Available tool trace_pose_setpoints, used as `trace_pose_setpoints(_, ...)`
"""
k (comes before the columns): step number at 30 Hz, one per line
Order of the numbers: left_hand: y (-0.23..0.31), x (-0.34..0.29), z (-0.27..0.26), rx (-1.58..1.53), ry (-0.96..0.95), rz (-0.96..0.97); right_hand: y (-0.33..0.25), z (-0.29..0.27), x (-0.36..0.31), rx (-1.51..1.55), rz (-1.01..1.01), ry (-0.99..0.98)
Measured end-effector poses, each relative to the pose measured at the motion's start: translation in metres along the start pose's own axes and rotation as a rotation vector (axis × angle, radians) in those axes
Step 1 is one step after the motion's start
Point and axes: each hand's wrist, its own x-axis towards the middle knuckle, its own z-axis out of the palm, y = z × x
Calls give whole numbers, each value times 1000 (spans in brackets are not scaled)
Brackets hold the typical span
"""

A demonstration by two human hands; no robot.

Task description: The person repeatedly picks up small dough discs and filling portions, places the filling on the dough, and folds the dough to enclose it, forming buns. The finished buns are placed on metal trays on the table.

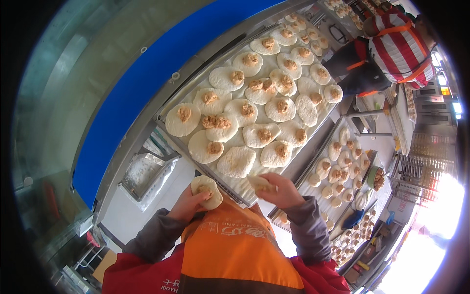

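Cupped in my left hand [185,205] is a pale dough round [206,188] with a lump of brownish filling on it; my thumb presses near the filling. My right hand [285,192] pinches a flat, pale tan piece [259,183] whose kind I cannot make out, above the near edge of a large metal tray [235,186]. Flattened dough rounds cover much of this tray, most with a clump of filling [183,114] on top. The closest dough round [236,161] shows no filling, and some rounds overlap.
A blue conveyor belt [122,93] curves along the left. On the right, a second tray [313,196] carries smaller filled rounds near a green-rimmed bowl [376,177] of filling. A person in a striped red-and-white vest [399,46] stands beyond. Below left sits a floury metal bin [144,176].
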Motion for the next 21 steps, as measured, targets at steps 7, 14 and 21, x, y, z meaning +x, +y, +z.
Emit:
trace_pose_setpoints(7, 10, -1, 4, 9, 2, 40, -1, 15, 13, -573, -225, 240)
trace_pose_setpoints(14, 23, -10, 11, 37, 9, 9, -23, 25, 65, -772, -417, 464)
trace_pose_setpoints(21, 30, -1, 15, 410, -86, 169, -26, 45, 89, -837, -95, 404)
